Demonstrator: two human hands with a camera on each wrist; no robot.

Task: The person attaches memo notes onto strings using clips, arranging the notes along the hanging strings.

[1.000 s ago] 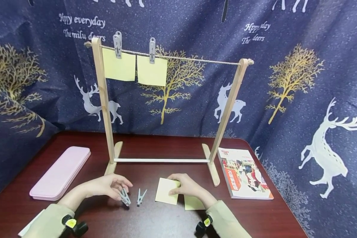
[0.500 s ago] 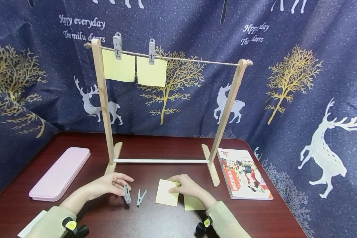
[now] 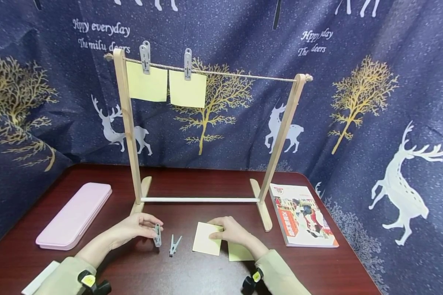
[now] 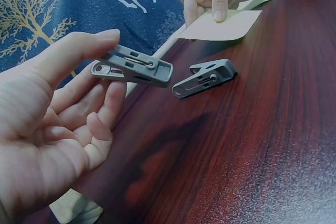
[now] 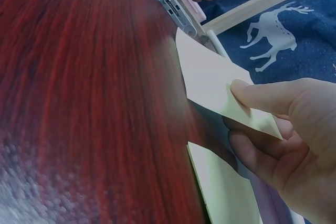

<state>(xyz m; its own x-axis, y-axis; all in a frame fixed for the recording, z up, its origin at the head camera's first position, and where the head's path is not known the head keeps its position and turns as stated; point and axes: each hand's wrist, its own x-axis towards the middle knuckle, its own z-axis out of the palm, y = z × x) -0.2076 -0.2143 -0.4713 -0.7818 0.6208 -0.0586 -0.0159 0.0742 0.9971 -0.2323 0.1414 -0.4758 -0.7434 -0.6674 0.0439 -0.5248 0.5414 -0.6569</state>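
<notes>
My left hand (image 3: 134,228) pinches a grey clothespin (image 4: 137,65) by its handle end, between thumb and fingers, above the table. A second grey clothespin (image 3: 175,245) lies on the table just right of it. In my right hand (image 3: 231,230), thumb on top and fingers beneath, is a pale yellow sticky note (image 5: 212,74), raised over the table. Another yellow note (image 5: 223,184) lies on the table under that hand, partly hidden in the head view. Two yellow notes (image 3: 147,84) hang from the rope (image 3: 243,75), each by a grey clothespin (image 3: 188,64).
A wooden frame (image 3: 282,139) with a white crossbar (image 3: 201,199) stands behind the hands and bears the rope. To the left lies a pink case (image 3: 75,215), to the right a book (image 3: 303,215). A white flat object (image 3: 40,278) lies near the left sleeve.
The clothespin in my left hand has turned more upright and risen slightly, with the fingers shifting on it. My right hand and its sticky note have stayed nearly still.
</notes>
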